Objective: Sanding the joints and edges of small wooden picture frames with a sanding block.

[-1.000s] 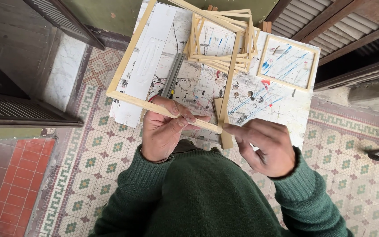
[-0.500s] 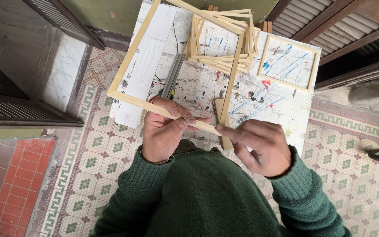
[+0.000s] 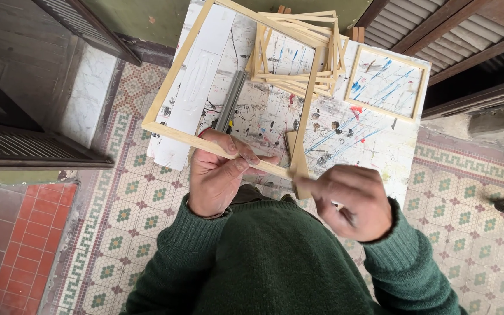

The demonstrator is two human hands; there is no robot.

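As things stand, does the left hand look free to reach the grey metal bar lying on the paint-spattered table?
Probably not at once: the left hand is closed on the near rail of the large pale wooden frame, and that rail lies between it and the grey metal bar. Letting go would open the way.

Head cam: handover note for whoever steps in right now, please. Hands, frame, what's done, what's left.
Left hand: grips the near rail of the big wooden frame.
Right hand: at the frame's near right corner, fingers curled; I cannot tell what it holds.
The frame lies on the paint-spattered table, with a stack of frames behind it and a small frame at the right.
Done: the rails meet at the corners.
Left: probably that near right corner.
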